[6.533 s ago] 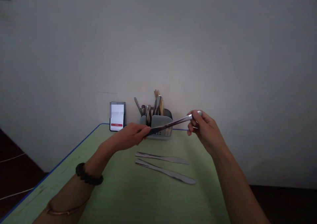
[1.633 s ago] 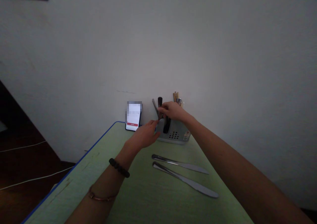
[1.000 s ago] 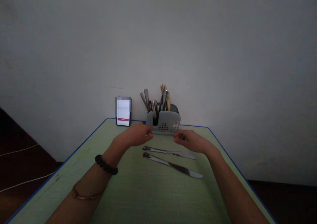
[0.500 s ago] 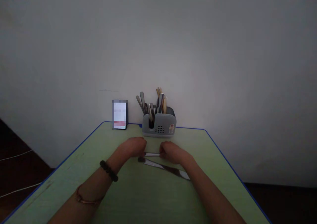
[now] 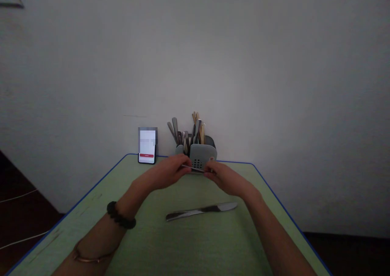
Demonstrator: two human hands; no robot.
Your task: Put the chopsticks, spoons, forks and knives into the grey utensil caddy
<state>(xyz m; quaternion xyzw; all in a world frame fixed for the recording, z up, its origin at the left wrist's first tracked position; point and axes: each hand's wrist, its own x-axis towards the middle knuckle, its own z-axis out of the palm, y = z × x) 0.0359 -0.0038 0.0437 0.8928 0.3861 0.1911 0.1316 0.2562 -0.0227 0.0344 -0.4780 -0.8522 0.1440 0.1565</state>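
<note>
Both of my hands hold one table knife (image 5: 195, 169) level above the green table (image 5: 152, 243), just in front of the grey cutlery holder (image 5: 201, 159). My left hand (image 5: 170, 173) pinches one end of it and my right hand (image 5: 221, 177) pinches the other; only a short stretch of metal shows between them. A second table knife (image 5: 201, 211) lies flat on the table below my hands, its blade pointing right. The holder stands at the table's far edge against the wall, with several metal utensils and wooden chopsticks upright in it.
A phone (image 5: 147, 145) with a lit screen leans against the white wall (image 5: 243, 64) left of the holder. The table has a blue rim. Dark floor with white cables (image 5: 18, 239) lies to the left.
My hands came down on the two knives lying on the table, closed on the farther one and lifted it towards the holder. The other knife now lies turned at a different angle.
</note>
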